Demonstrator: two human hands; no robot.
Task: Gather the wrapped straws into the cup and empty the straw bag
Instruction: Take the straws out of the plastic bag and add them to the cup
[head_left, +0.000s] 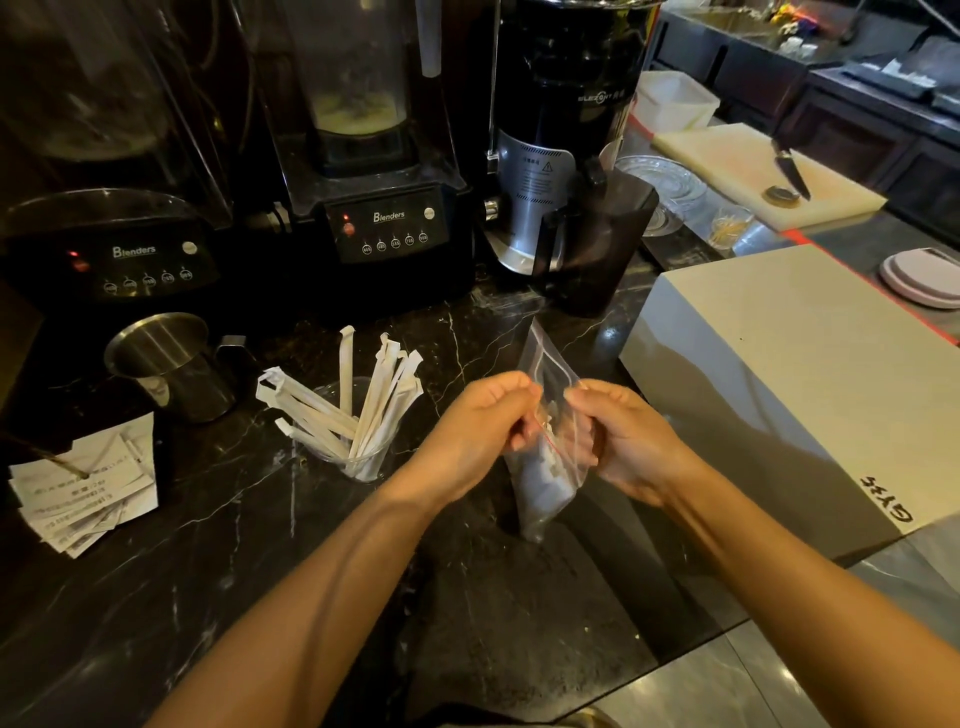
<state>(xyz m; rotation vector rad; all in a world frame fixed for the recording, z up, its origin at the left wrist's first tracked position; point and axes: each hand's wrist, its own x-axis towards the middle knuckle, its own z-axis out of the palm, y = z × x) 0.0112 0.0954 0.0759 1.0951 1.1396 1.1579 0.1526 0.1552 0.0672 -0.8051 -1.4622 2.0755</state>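
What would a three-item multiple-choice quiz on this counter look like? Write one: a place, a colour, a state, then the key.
1. Where does the clear cup of wrapped straws stand?
A. On the white box
B. On the black marble counter, left of the hands
C. On the cutting board

2. What colour is the seal line on the zip bag?
A. Red
B. Blue
C. Green

3. How is the zip bag held?
A. Lying flat, untouched
B. In one hand only
C. Pinched by both hands

Key: 1 B, the cup sits on the counter beside the steel pitcher. 2 A, a red line runs along the bag. 3 C, the left hand and right hand both grip it.
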